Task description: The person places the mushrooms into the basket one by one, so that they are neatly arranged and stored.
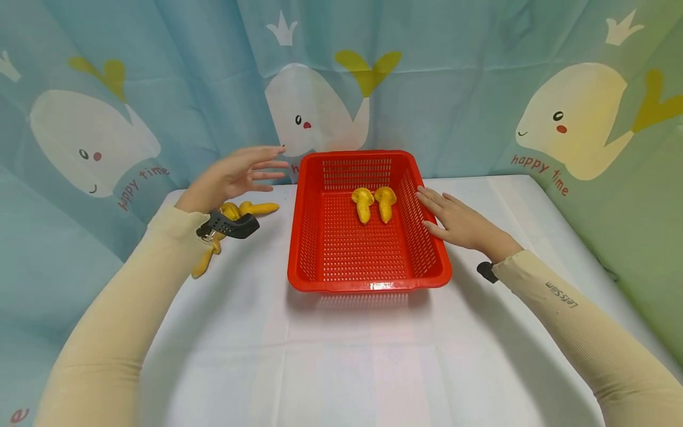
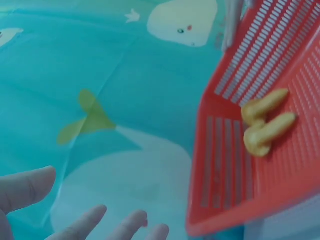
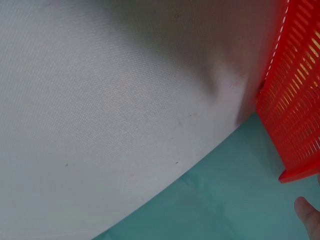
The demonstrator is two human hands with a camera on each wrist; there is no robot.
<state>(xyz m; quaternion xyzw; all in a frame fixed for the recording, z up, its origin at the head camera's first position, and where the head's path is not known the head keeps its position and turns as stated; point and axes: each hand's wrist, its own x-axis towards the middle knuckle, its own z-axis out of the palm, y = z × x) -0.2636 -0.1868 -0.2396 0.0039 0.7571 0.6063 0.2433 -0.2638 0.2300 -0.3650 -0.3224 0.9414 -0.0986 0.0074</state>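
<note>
A red plastic basket [image 1: 368, 286] with slotted walls stands on the table. Inside it, side by side toward the back, lie two yellow mushroom-shaped pieces [image 1: 363, 204] with broad caps and tapering stems. My right hand [image 1: 459, 222] lies along the basket's right rim with its fingers extended, seemingly touching it. Left of the basket, my left hand [image 1: 240, 172] is raised with spread fingers and nothing in it. Beneath that wrist are several more yellow pieces [image 1: 258, 208], partly covered by the arm. The left wrist view shows the same pair in the basket [image 2: 197, 200].
A white cloth covers the table [image 1: 363, 362]. Behind it and at both sides hangs a blue-green curtain [image 1: 453, 107] printed with white whales. Black wrist straps [image 1: 235, 225] sit over the beige sleeves [image 1: 107, 320].
</note>
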